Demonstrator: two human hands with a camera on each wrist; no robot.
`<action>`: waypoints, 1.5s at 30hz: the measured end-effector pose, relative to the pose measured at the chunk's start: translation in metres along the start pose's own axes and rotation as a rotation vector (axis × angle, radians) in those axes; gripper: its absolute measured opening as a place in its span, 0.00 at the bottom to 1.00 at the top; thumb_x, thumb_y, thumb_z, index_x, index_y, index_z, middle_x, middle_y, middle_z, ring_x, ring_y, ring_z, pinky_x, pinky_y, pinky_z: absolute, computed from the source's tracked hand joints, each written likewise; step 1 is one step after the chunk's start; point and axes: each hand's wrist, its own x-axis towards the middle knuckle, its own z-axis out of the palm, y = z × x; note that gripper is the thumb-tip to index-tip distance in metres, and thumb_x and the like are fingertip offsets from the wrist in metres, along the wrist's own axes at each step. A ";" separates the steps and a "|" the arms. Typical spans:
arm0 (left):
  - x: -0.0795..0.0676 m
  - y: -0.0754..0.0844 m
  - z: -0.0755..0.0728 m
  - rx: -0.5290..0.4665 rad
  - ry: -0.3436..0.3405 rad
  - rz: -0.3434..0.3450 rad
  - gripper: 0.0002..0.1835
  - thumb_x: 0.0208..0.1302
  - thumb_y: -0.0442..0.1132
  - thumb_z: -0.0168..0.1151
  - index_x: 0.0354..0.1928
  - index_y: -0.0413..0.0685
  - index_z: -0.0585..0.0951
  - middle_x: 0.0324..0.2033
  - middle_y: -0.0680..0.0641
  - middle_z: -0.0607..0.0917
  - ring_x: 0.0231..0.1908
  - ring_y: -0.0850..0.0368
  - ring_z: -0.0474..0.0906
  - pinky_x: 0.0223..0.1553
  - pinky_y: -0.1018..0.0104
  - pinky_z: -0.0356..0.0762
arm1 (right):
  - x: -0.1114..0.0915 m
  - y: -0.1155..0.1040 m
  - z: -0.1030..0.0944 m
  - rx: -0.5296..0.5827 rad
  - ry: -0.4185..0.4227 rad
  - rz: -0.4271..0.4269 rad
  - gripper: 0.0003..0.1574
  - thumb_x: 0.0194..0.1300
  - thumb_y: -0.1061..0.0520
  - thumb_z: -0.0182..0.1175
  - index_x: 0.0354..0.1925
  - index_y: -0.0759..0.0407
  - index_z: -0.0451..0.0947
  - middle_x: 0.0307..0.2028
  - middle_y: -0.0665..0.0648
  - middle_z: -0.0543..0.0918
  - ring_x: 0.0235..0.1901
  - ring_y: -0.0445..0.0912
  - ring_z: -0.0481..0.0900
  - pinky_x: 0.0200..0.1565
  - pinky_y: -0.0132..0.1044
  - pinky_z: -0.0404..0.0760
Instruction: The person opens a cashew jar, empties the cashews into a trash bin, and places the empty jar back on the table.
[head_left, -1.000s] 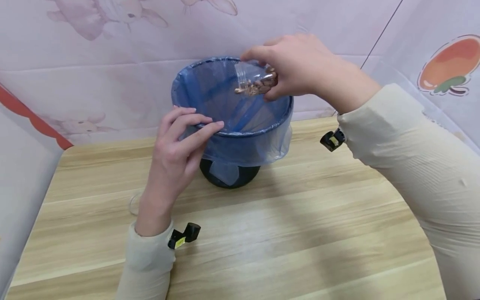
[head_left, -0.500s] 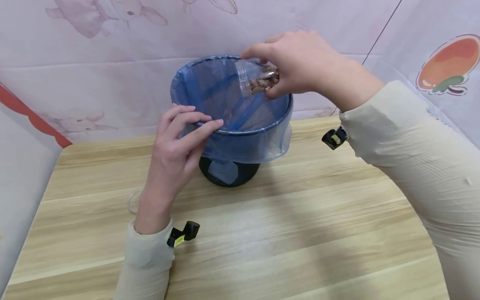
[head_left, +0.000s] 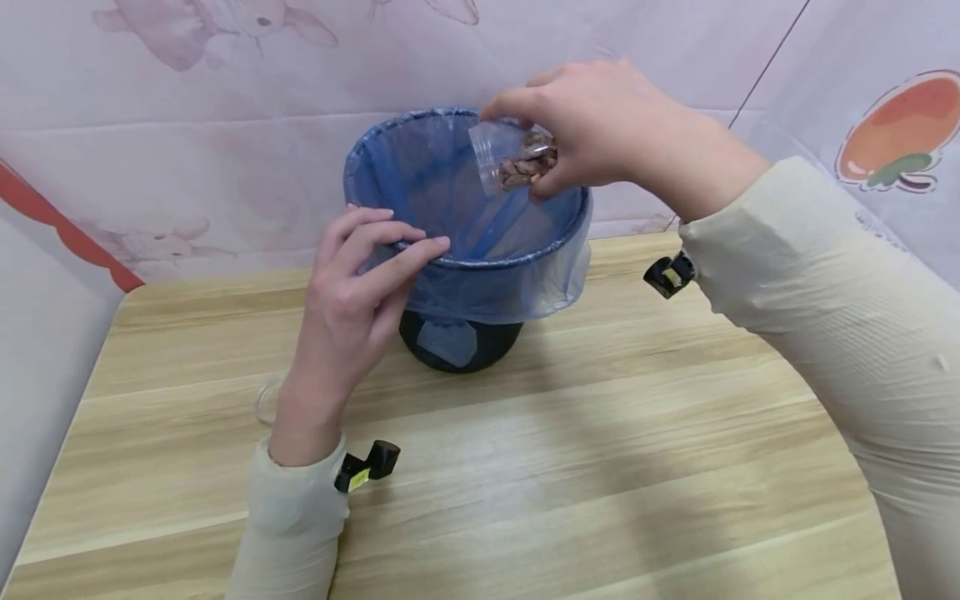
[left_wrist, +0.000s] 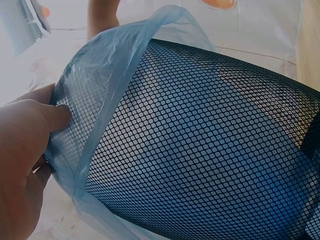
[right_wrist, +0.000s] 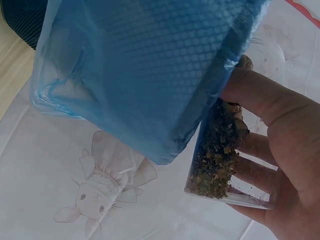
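Note:
A black mesh trash bin (head_left: pixel 459 348) stands on the table, lined with a blue plastic bag (head_left: pixel 495 292) folded over its rim. My left hand (head_left: pixel 352 292) grips the near-left rim, fingers over the top and thumb (left_wrist: pixel 61 117) on the bag outside. Above the bin's right side my right hand (head_left: pixel 592 129) holds a clear plastic jar (head_left: pixel 486 158) lying tilted, its uncapped mouth facing left over the opening. Brown dry pieces (head_left: pixel 528 160) sit toward the jar's base. In the right wrist view, crumbly brown bits (right_wrist: pixel 217 155) show through its wall beside the bag.
A clear ring-shaped thing (head_left: pixel 266 403), perhaps a lid, lies on the wood-grain table (head_left: pixel 570 467), partly hidden by the left wrist. Close behind the bin rises a wall covering (head_left: pixel 247 167) printed with rabbits.
The brown pieces, earlier spread to the jar's mouth, now lie back toward its base. Half a second ago a small brown blur showed inside the bin. Both hands stay nearly in place.

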 end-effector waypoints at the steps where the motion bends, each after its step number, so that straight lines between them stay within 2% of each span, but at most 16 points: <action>1: 0.000 0.000 0.000 -0.002 0.000 0.001 0.16 0.71 0.29 0.55 0.52 0.51 0.87 0.46 0.40 0.84 0.58 0.38 0.72 0.69 0.46 0.61 | 0.000 0.000 0.000 -0.004 -0.001 0.000 0.54 0.52 0.41 0.75 0.73 0.40 0.63 0.56 0.59 0.80 0.52 0.60 0.77 0.48 0.64 0.76; 18: 0.000 0.001 0.001 -0.002 -0.009 0.004 0.16 0.72 0.29 0.54 0.52 0.51 0.87 0.45 0.40 0.84 0.57 0.38 0.72 0.68 0.45 0.61 | -0.001 -0.002 0.000 -0.028 -0.014 -0.009 0.53 0.54 0.42 0.73 0.74 0.40 0.62 0.55 0.60 0.80 0.50 0.60 0.77 0.44 0.62 0.77; 25: 0.001 0.002 0.002 -0.002 -0.004 0.002 0.16 0.72 0.29 0.54 0.52 0.51 0.87 0.45 0.40 0.84 0.57 0.38 0.72 0.68 0.46 0.61 | -0.001 -0.002 0.000 -0.048 -0.037 -0.006 0.52 0.53 0.43 0.73 0.73 0.41 0.63 0.58 0.61 0.79 0.54 0.60 0.77 0.47 0.64 0.77; 31: 0.001 0.002 0.002 -0.017 0.006 -0.006 0.17 0.71 0.28 0.54 0.51 0.51 0.88 0.44 0.41 0.84 0.57 0.39 0.72 0.68 0.46 0.61 | -0.002 -0.002 0.001 -0.061 -0.033 -0.015 0.52 0.52 0.43 0.74 0.72 0.41 0.64 0.56 0.60 0.80 0.50 0.60 0.78 0.45 0.62 0.76; 45: 0.001 0.004 0.000 -0.024 0.007 -0.026 0.17 0.70 0.28 0.55 0.50 0.51 0.88 0.44 0.41 0.84 0.57 0.40 0.72 0.68 0.46 0.61 | 0.000 -0.002 0.000 -0.081 -0.043 -0.033 0.52 0.51 0.43 0.74 0.72 0.42 0.64 0.61 0.60 0.78 0.54 0.63 0.78 0.45 0.64 0.76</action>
